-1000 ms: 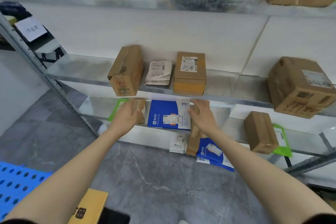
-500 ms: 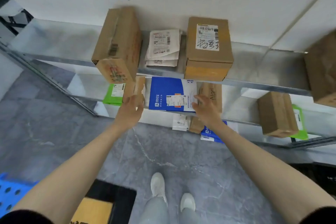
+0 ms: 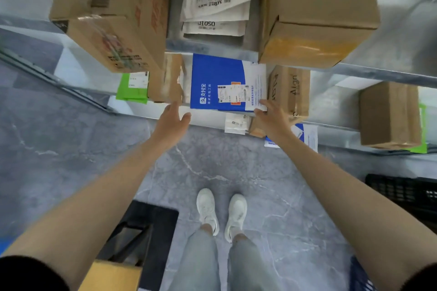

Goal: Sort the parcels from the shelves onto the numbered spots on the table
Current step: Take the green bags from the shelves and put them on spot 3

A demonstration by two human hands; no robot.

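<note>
Blue-and-white parcel (image 3: 224,78) lies flat on the lower shelf (image 3: 208,119), between a small brown box (image 3: 165,78), left, and a printed carton (image 3: 289,89), right. Your left hand (image 3: 171,121) has come off that box and hangs open just near it; your right hand (image 3: 272,115) pinches the parcel's near right corner.

black short sleeves (image 3: 30,274) on both arms; pale blue-grey trousers (image 3: 201,264) cropped at ankle; white low sneakers (image 3: 207,208).
</note>
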